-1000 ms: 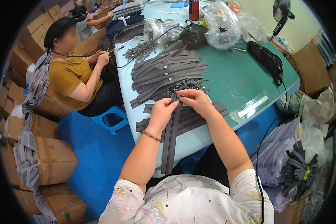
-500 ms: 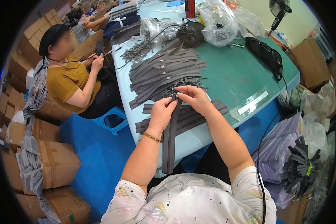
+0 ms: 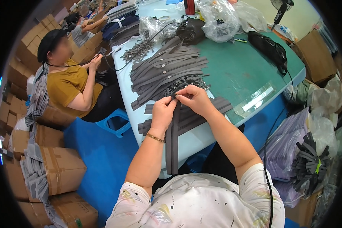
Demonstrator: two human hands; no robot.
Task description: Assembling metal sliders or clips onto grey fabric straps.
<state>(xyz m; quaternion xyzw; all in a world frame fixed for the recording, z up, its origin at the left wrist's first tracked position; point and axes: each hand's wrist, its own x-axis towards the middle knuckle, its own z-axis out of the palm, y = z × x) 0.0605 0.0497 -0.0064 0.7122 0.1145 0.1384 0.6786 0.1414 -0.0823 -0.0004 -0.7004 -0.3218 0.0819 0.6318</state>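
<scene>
A dark grey zipper strip [image 3: 172, 142] hangs from my fingers over the table's near edge. My left hand [image 3: 164, 112] pinches its upper end between thumb and fingers. Close against it, my right hand [image 3: 195, 99] is also closed at that end; any small part between its fingertips is hidden. Just beyond my fingers lies a heap of small metal zipper sliders [image 3: 192, 82]. A broad pile of grey zipper strips [image 3: 163, 68] spreads farther off, and more grey strips [image 3: 193, 121] lie beneath my hands.
A coworker in a mustard shirt [image 3: 70, 85] sits at the left on a blue stool [image 3: 116, 122]. The table [image 3: 231, 72] holds plastic bags [image 3: 218, 22] and a black pouch [image 3: 269, 53] with a cable. Cardboard boxes [image 3: 62, 167] stand left; bundled strips [image 3: 311, 163] lie right.
Both my hands have shifted slightly left and stay together at the strip's upper end. The fingertips have drawn closer together. The coworker's hands have risen slightly.
</scene>
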